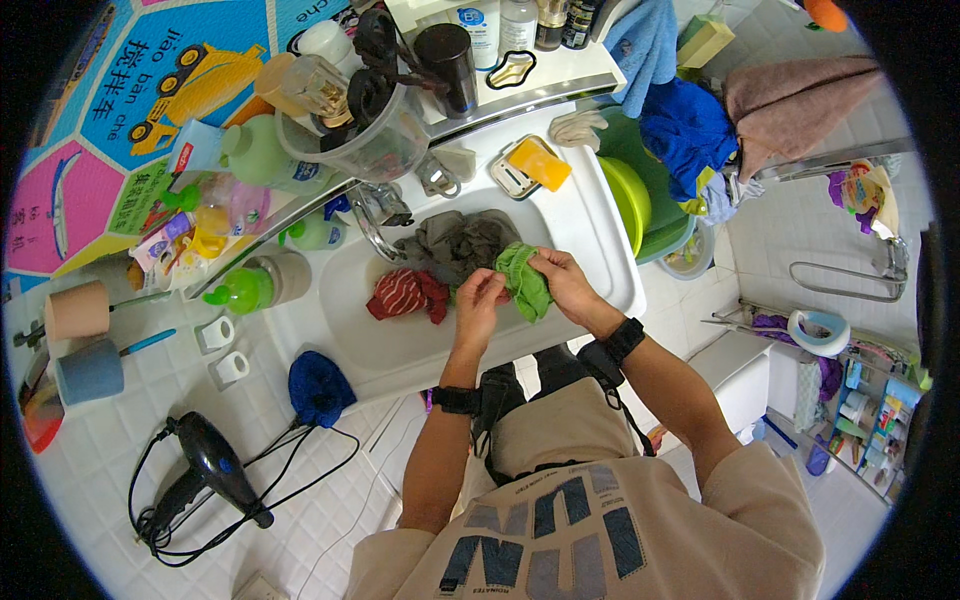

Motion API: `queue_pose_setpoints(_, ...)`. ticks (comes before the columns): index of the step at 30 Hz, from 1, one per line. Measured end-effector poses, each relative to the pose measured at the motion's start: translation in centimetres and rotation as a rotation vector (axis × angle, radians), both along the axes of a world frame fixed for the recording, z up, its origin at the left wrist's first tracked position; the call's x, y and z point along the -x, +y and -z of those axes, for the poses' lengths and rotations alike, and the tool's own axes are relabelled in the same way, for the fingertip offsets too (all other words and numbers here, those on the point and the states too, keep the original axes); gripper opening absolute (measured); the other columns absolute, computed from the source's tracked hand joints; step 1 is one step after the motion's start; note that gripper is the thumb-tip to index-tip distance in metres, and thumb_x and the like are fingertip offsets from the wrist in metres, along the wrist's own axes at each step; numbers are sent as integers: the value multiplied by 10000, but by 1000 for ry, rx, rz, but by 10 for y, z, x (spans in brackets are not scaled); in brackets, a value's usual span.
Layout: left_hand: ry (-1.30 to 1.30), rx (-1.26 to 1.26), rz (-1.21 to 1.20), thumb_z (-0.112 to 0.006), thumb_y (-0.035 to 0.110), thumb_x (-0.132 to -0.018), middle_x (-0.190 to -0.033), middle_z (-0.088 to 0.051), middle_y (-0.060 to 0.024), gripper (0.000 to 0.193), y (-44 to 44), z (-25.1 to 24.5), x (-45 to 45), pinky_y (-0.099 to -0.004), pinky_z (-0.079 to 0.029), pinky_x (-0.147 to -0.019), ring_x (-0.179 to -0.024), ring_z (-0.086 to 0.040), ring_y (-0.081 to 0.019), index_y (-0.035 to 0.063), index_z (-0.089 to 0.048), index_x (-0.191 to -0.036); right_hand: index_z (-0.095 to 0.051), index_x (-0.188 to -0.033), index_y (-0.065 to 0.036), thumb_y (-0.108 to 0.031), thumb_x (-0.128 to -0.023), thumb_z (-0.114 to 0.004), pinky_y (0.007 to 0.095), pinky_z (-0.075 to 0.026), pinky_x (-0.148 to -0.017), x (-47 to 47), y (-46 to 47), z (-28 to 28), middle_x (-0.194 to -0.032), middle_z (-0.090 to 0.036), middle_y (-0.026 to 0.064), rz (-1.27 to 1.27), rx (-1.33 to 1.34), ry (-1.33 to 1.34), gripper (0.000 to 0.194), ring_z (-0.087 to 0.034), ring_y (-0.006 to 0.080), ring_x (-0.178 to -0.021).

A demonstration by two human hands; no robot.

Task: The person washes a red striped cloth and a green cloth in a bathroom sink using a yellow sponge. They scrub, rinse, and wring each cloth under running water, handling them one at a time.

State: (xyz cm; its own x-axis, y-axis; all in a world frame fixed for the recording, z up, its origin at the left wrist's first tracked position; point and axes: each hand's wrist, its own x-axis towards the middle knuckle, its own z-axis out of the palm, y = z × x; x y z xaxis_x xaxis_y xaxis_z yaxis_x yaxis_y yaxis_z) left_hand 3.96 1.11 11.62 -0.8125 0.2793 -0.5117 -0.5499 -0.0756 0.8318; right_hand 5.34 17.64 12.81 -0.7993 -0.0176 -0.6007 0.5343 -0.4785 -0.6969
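Note:
Above the front part of a white washbasin [600, 279], both my hands hold a small green cloth item [525, 281] with a ribbed edge. My right hand [570, 289] grips its right side. At its left edge, the fingertips of my left hand [480, 300] are pinched together on the fabric. Behind my hands, a dark grey wet cloth [465, 240] lies bunched in the basin. A red cloth with pale stripes [405, 294] rests in the basin to the left of my left hand. The chrome faucet [367, 225] reaches over the basin's back left.
An orange soap bar [541, 163] lies on a soap dish [510, 176] behind the basin. Green tubs [626, 202] stand to the right. Bottles and a clear plastic container [360, 150] crowd the shelf. A black hair dryer [217, 465] hangs at lower left.

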Motion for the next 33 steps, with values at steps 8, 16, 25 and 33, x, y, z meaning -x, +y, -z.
queue_pose_setpoints(8, 197, 124, 25, -648, 130, -923, -899, -622, 23, 113, 2, 10, -8, -253, -448, -676, -783, -548, -64, 49, -602, -988, -652, -1050, -7, -146, -985, -531, 227, -488, -678, -4, 9, 19, -903, -665, 11, -80, -283, 129, 195, -588, 70, -747)
queue_pose_setpoints(16, 102, 79, -60, -622, 258, -959, -838, -628, 40, 205, -18, 18, 4, -222, -439, -631, -735, -553, -51, 70, -628, -1041, -622, -1104, 9, -213, -980, -557, 280, -542, -769, -3, 8, 14, -933, -671, 47, 89, -195, -117, 263, -643, 129, -801)
queue_pose_setpoints(25, -317, -458, -312, -576, 267, -982, -1014, -661, -64, 243, -31, -12, 10, -349, -549, -775, -896, -650, -169, 35, -602, -1050, -596, -1146, 30, -254, -837, -752, 273, -531, -758, 8, 37, -12, -986, -671, 89, -468, -308, -30, 447, -644, 142, -871)
queue_pose_setpoints(33, 85, 184, 251, -721, 211, -849, -941, -663, -101, 271, -26, -17, 11, -358, -503, -753, -856, -640, -221, 7, -592, -972, -693, -977, 39, -156, -890, -662, 271, -549, -708, 16, 33, -15, -851, -707, 71, -110, -28, -61, 216, -672, 150, -717)
